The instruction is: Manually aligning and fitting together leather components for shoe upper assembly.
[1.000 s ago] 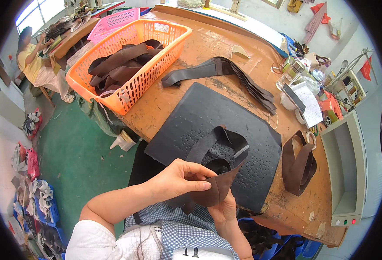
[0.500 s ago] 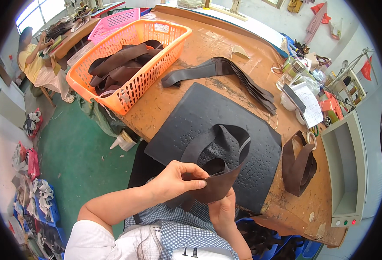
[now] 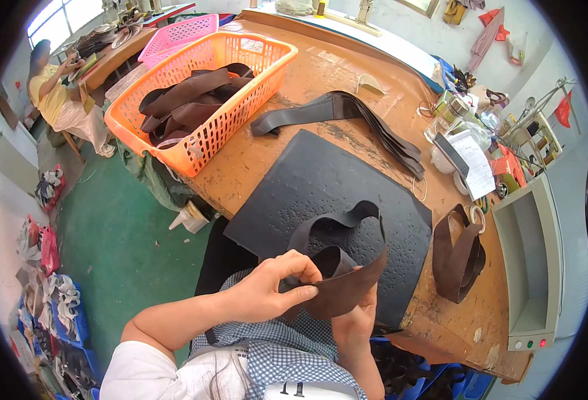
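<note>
Head view: nearest me, my left hand (image 3: 277, 287) is nearly closed, thumb and forefinger pinching the upper edge of one long brown strip (image 3: 347, 291). My right hand (image 3: 355, 323) is curled up against the outer side of the same strip, but its fingers are mostly hidden, so I cannot tell how tightly they close. The strip curves in loops over the near part of one black mat (image 3: 314, 170), which is pitted with small holes. To the right of the mat, one looped brown band (image 3: 450, 263) lies on the table (image 3: 477, 340), beside one open grey box (image 3: 530, 260) with three round buttons (image 3: 531, 345) in a row. Beyond the mat lies one layered bundle of strips (image 3: 374, 127), its layers too tight for me to count. Farther left stands one orange basket (image 3: 204, 143) heaped with brown pieces (image 3: 190, 97), overlapping too much to number. Behind it I see one pink basket (image 3: 179, 33), and off to the far left one person (image 3: 64, 100) sits at another table (image 3: 117, 57).
</note>
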Motion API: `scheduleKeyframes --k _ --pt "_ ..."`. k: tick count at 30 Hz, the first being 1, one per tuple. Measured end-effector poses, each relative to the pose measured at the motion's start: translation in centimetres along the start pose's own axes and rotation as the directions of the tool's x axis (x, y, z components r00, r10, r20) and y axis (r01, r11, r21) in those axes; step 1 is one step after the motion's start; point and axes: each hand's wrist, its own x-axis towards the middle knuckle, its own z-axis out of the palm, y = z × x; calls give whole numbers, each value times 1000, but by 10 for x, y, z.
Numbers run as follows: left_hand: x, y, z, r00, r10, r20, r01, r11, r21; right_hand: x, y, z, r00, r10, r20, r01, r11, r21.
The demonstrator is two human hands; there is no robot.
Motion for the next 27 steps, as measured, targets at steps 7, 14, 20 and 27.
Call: scheduleKeyframes --k 7,14,20,27 --pt "-4 1 0 1000 9 -12 -9 1000 -10 30 -3 -20 899 71 432 -244 901 359" --pt "-5 -6 2 993 65 -97 -63 998 21 21 -13 3 993 112 -24 -112 993 -28" --pt "-5 -8 4 982 115 -149 -111 993 35 22 -17 5 996 72 -58 -76 994 -77" --pt "-5 -12 4 919 329 -216 -251 913 322 22 -11 13 997 16 -70 -23 994 -103"
